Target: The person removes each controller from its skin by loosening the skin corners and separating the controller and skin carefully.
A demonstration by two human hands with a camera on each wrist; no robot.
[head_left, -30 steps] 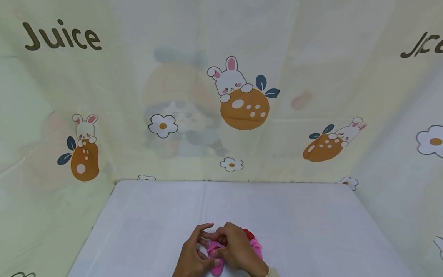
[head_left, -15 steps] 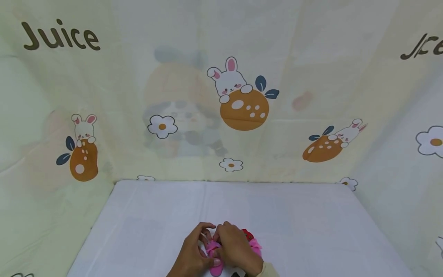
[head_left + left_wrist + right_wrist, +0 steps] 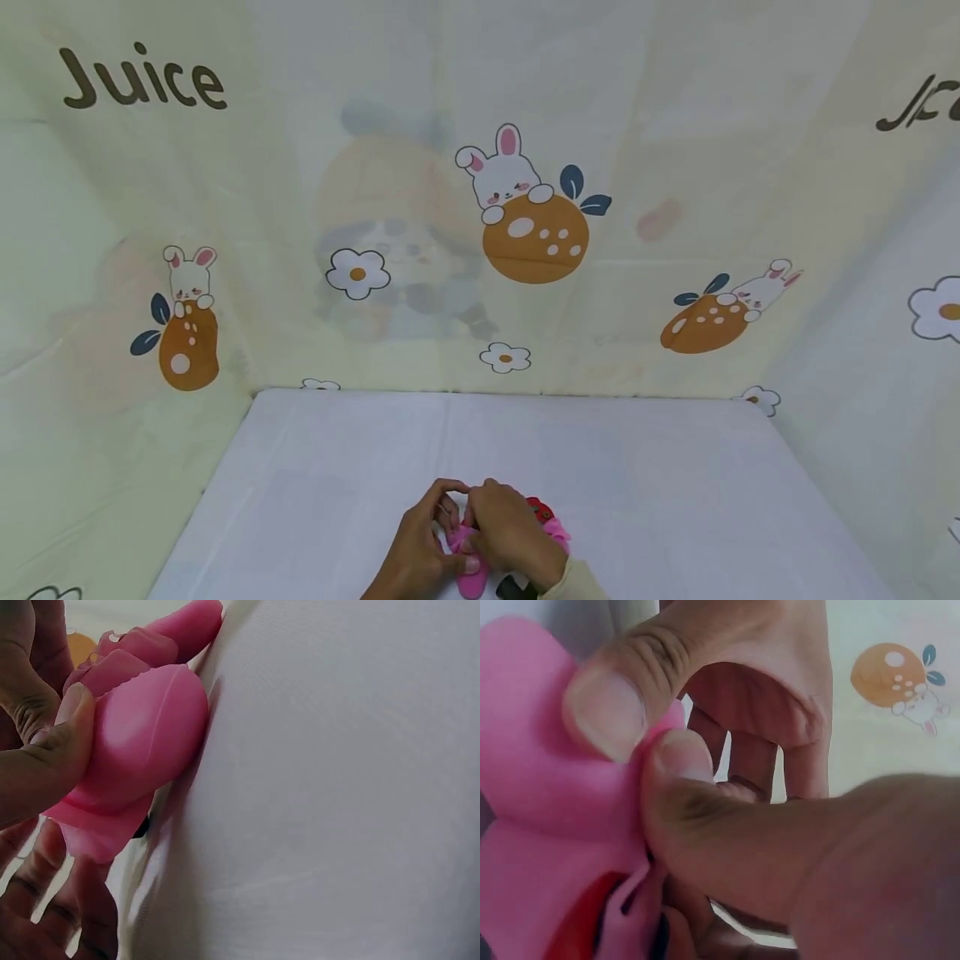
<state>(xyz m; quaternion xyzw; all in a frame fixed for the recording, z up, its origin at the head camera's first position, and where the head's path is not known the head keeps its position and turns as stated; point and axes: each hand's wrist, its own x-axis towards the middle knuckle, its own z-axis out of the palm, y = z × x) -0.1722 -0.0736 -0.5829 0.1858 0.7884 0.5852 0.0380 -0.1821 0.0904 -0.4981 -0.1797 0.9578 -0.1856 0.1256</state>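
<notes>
A small pink shoe-like piece (image 3: pixel 472 583) of soft, rubbery look stands near the table's front, between both hands. My left hand (image 3: pixel 420 542) holds its left side; in the left wrist view the thumb presses on the smooth rounded pink end (image 3: pixel 154 724). From the right, my right hand (image 3: pixel 513 529) covers its upper part. In the right wrist view, its thumb (image 3: pixel 679 795) and fingers pinch the folded pink edge, close to the left thumb. A red patch (image 3: pixel 577 922) shows inside the pink folds. Partly hidden behind the right hand sits a second pink piece (image 3: pixel 557 531) with a red, dotted part (image 3: pixel 539 509).
A white cloth covers the table (image 3: pixel 637 483). Printed curtains (image 3: pixel 420 358) with rabbits, oranges and flowers stand at the back and both sides. Below the right wrist a small dark object (image 3: pixel 513 588) shows, its kind unclear.
The right hand has turned and shifted slightly left over the pink piece, its fingers now more hidden. The dark object below the right wrist has come into view. Both hands keep hold.
</notes>
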